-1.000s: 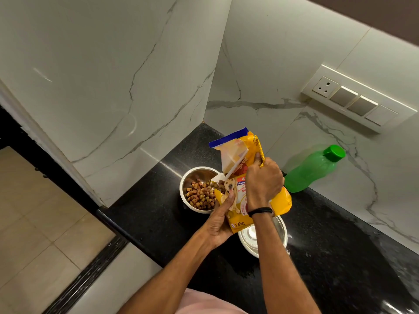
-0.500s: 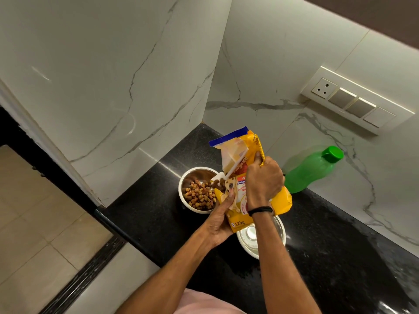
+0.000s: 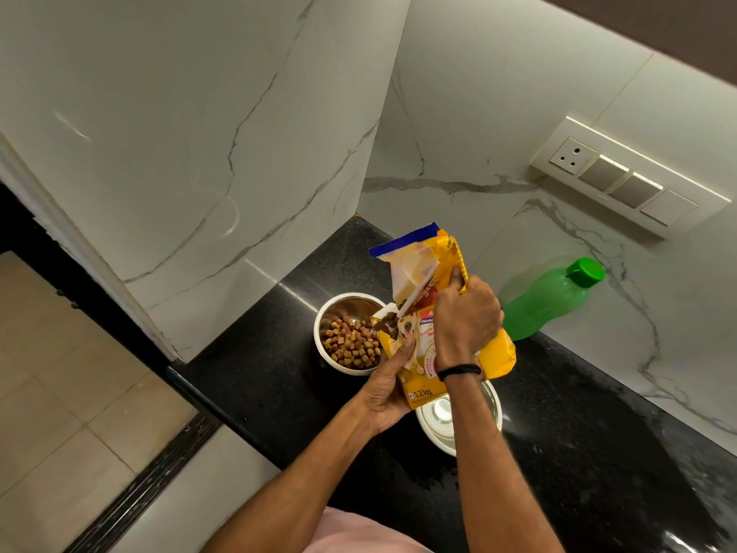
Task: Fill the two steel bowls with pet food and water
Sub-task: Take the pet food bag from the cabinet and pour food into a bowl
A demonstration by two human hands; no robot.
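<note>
Gripping the pet food bag [image 3: 422,353], both hands' fingers clamp it beside the kibble-filled bowl [image 3: 328,313]

Countertop [image 3: 255,373] fills corner between two wall panels. Kibble bowl [image 3: 333,313] on countertop, near left edge, kibble [image 3: 351,344] inside. Second steel bowl [image 3: 438,425] nearer to person, right of kibble bowl, close but apart. Pet food bag [image 3: 422,353] above gap between bowls, torn mouth over kibble bowl's right rim. Left hand [image 3: 389,387] under bag, right hand [image 3: 466,317] on bag's upper right side. Water bottle [image 3: 546,299] right of bag, against back wall. Switch panel [image 3: 634,181] on back wall, above bottle.
</note>
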